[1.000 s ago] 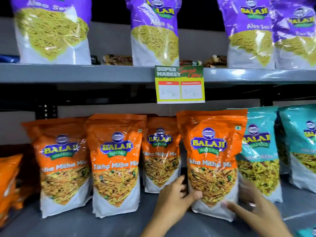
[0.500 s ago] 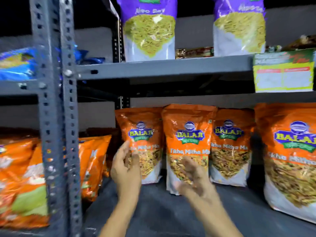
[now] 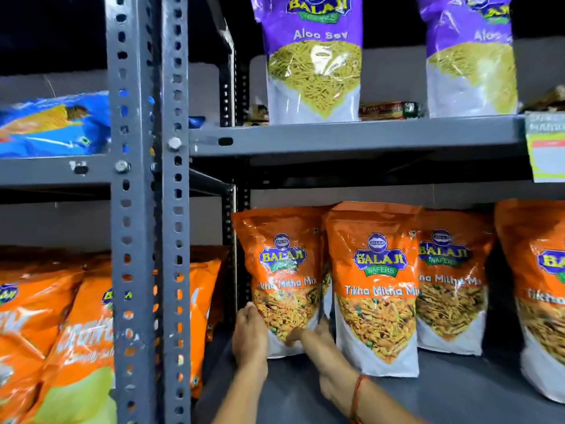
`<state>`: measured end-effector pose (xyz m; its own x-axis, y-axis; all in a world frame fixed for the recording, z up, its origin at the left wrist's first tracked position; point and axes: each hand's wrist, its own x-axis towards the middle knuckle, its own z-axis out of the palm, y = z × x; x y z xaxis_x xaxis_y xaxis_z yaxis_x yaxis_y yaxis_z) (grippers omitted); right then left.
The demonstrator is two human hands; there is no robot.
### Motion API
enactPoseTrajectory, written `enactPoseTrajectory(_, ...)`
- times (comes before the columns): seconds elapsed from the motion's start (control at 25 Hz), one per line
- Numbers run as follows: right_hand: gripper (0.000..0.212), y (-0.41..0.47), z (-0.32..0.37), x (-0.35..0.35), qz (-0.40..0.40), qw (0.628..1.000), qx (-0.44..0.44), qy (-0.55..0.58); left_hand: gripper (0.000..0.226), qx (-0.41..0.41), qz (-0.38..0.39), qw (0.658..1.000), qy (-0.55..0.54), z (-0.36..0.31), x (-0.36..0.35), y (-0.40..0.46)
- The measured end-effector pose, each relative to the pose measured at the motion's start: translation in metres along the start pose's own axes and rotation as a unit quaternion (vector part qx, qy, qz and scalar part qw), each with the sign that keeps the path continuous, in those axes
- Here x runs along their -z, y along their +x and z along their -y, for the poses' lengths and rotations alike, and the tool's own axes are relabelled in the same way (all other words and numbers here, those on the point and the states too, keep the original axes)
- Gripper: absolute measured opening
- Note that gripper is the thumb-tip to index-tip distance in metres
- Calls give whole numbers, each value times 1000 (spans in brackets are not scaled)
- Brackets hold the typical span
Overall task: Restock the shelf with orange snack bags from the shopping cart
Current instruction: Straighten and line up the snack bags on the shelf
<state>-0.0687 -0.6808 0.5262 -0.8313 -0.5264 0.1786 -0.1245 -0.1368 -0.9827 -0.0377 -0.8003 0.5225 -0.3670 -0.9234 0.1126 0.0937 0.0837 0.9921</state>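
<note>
Several orange Tikha Mitha Mix snack bags stand upright in a row on the grey lower shelf (image 3: 443, 393). Both my hands are on the leftmost bag (image 3: 282, 270), near its bottom. My left hand (image 3: 249, 335) presses flat against its lower left edge. My right hand (image 3: 318, 341) grips its lower right corner, thumb across the front, fingers between it and the neighbouring bag (image 3: 377, 289). Two more orange bags (image 3: 452, 286) stand further right. The shopping cart is out of view.
A grey perforated steel upright (image 3: 143, 209) stands close at the left. Behind it lie orange chip bags (image 3: 46, 316) and a blue bag (image 3: 52, 123). The upper shelf (image 3: 351, 137) carries purple Aloo Sev bags (image 3: 313, 56); a price tag (image 3: 547, 148) hangs from it.
My view has swung left along the shelf. Both hands left the bag further right, crossed in the air, and now close on the leftmost orange bag.
</note>
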Motion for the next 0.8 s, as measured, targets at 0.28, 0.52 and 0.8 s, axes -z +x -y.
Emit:
enactPoseTrajectory(0.28,58,-13,0,-4,26,1000,4,-13,46,2,39,999,5,-1,-2,8)
enactPoseTrajectory(0.52,97,-23,-9,2,9,999,48,-20,45,10,111,994,-13,-1,-15,4)
enactPoseTrajectory(0.8,106,-26,-6,0,14,998,39,-41,48,10,150,989,8,-4,-15,2)
